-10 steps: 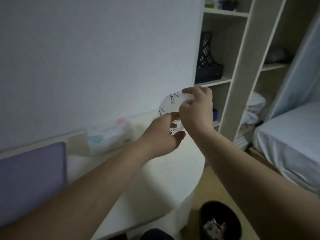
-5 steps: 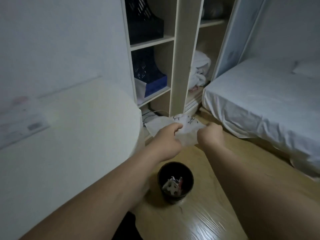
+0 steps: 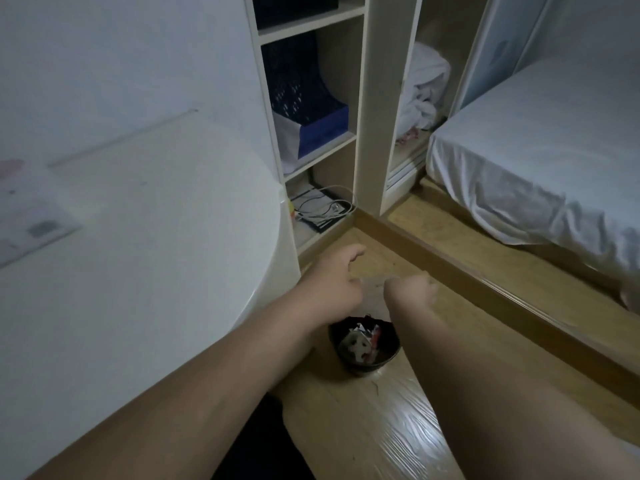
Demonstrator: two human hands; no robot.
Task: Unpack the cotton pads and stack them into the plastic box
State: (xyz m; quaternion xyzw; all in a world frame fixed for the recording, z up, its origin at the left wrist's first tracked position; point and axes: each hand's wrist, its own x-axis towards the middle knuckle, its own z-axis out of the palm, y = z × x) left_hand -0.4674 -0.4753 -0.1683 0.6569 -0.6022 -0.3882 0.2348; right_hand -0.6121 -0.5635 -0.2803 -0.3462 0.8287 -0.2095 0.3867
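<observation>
While we're holding both hands low over the small round black waste bin [image 3: 367, 368] on the glossy wood-look floor [image 3: 381, 427], a thin see-through plastic wrapper [image 3: 374, 292] seems to be hanging betw. them, blurred & faint. Our right hand [image 3: 412, 291] is curling tight, prob. pinching the wrapper's edge. Our left hand [image 3: 329, 289] is hanging loose, thumb out, gripping nothing we can make out.

We're judging the wrapper v. light, limp, slick & crinkly. It'll be drifting rather than dropping, so a firm pinch at one edge, close over the bin mouth, is suiting it best. White & red crumpled scraps [image 3: 360, 344] are lying inside the bin.

Cotton pads & plastic box aren't showing in this view. We're guessing the pads will be handling soft, squashy & near weightless, best taken by the stack's sides. To the left, the smooth white round-edged table [image 3: 156, 237] is carrying a pale flat pack [image 3: 31, 216], too blurred to ID.
</observation>
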